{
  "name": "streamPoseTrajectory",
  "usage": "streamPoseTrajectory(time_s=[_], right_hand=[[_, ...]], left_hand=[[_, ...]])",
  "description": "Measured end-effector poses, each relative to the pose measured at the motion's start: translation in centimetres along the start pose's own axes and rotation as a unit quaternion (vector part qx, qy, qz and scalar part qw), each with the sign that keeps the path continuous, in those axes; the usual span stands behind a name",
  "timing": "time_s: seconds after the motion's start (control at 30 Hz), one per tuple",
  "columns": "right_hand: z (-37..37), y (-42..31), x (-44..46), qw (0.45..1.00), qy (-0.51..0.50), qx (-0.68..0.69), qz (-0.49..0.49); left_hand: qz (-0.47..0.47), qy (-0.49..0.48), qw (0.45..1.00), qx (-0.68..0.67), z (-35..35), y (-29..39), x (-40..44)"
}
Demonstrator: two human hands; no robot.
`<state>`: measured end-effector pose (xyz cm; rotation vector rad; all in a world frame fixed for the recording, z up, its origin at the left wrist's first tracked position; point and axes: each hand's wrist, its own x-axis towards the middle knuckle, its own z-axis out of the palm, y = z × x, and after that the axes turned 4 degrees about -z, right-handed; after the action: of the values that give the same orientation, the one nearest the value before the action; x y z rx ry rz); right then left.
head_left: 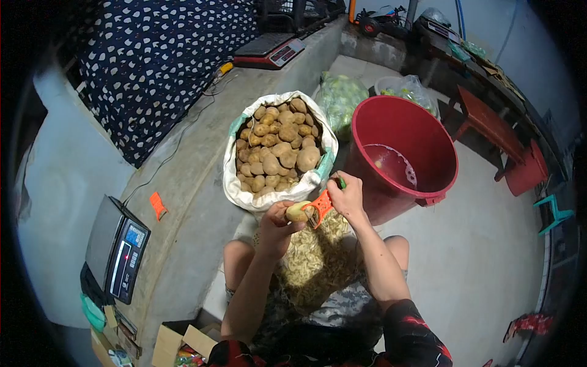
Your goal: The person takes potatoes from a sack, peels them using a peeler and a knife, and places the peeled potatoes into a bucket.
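Note:
My left hand (275, 231) is closed around a pale, peeled-looking potato (298, 211). In my right hand (347, 197) is an orange peeler (321, 204), its blade end against the potato's right side. A small green piece shows at the top of my right fist; what it belongs to I cannot make out. Below both hands lies a heap of potato peelings (312, 260) between my knees. Just beyond them stands a white sack (231, 177) with its rim rolled down, full of brown unpeeled potatoes (281, 147).
A large red bucket (391, 202) with some liquid stands right of the sack. Behind it sit a bag of green vegetables (342, 101) and a red stool (489, 122). On the left ledge are a digital scale (125, 260) and an orange object (158, 206). Another scale (269, 52) rests farther back.

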<state>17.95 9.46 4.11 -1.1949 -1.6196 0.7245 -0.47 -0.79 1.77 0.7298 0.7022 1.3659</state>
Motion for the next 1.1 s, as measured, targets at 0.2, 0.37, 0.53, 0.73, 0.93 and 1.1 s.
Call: streamPoseTrajectory(time_s=[0.2,0.37,0.53,0.73,0.93,1.1], right_hand=[[-0.2,-0.2,0.0,0.999,-0.012,-0.020,-0.029],[-0.7,-0.9,-0.1,0.997,-0.048,-0.047,-0.049],[-2.1,0.4,1.7,0.993,0.018,-0.112,-0.040],[-1.8,-2.6,0.6,0.998,0.002,-0.016,-0.067],[-2.3,0.1,2.2,0.997,0.067,-0.047,-0.008],[-1.8,-3.7,0.1,0.985,0.029,-0.066,-0.154]], left_hand=[[-0.028,0.024,0.998,0.047,1.4,1.5,-0.6],[-0.056,0.003,0.994,0.096,0.0,1.0,-0.6],[-0.048,-0.080,0.991,0.100,0.1,2.3,-1.3],[-0.045,-0.055,0.996,0.051,0.3,1.7,-0.6],[-0.058,-0.087,0.993,-0.062,0.8,1.7,-0.6],[-0.028,-0.050,0.998,0.007,1.2,1.4,-0.4]])
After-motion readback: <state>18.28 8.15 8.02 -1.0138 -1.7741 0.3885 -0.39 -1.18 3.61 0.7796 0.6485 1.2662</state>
